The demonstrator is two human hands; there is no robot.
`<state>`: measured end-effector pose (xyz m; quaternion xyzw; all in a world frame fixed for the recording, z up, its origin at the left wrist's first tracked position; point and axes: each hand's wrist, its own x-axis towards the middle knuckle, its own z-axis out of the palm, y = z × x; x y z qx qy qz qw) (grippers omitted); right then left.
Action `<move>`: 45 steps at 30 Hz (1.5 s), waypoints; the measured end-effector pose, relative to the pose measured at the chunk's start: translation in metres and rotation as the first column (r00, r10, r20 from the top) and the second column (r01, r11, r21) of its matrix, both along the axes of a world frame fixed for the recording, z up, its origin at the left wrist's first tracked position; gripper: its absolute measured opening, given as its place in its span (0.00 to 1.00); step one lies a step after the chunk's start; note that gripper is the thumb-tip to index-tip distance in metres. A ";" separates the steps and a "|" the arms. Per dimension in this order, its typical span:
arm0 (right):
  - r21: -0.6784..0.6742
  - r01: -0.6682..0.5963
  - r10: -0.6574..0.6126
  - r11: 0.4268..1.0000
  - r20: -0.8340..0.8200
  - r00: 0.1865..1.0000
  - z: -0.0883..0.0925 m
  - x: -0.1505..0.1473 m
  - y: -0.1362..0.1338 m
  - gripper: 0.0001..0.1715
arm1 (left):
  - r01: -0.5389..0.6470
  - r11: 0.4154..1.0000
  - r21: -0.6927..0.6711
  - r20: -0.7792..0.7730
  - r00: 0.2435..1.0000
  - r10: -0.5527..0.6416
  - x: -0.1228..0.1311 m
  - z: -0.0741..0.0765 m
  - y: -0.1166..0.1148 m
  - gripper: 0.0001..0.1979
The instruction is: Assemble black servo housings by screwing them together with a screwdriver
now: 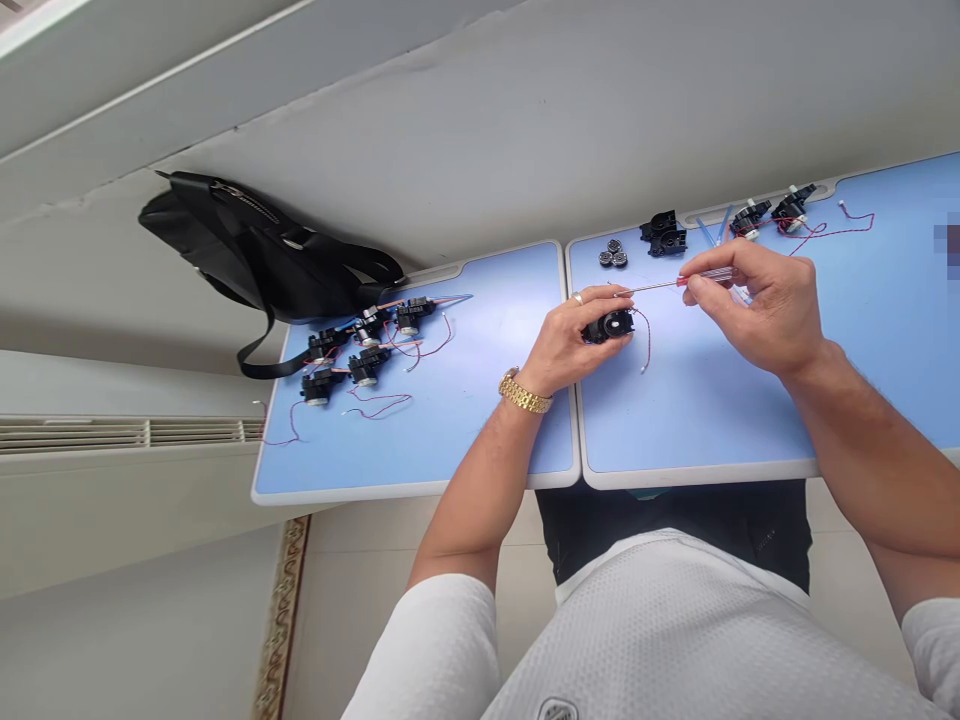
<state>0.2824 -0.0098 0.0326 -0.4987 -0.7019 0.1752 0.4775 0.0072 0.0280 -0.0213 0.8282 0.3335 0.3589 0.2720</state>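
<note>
My left hand (pixel 574 335), with a gold watch on its wrist and a ring, is closed on a small black motor part (pixel 609 325) with red wires, resting on the right blue table (pixel 697 420). My right hand (pixel 765 300) pinches a thin screwdriver (pixel 664 285) with a clear and red handle. Its metal tip points left, just above the black part.
The left blue table (pixel 450 430) carries several black motor units with red wires (pixel 360 350). A black bag (pixel 255 250) lies at its far left corner. More black parts (pixel 664 235), small round pieces (pixel 613 255) and wired units (pixel 772 215) sit along the right table's far edge.
</note>
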 end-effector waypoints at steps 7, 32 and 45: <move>0.036 -0.007 0.009 0.999 -0.057 0.998 0.000 0.002 0.002 0.09 | -0.013 0.999 0.040 -0.017 1.000 0.014 -0.001 0.000 0.000 0.20; 0.069 -0.055 0.064 0.996 -0.143 0.988 0.005 0.001 0.000 0.13 | 0.054 0.995 0.087 -0.130 0.991 -0.042 0.003 0.000 -0.008 0.18; 0.166 -0.030 0.047 0.986 -0.098 0.994 -0.001 0.002 0.005 0.13 | 0.051 0.995 0.088 -0.133 0.990 -0.039 0.003 -0.003 -0.008 0.18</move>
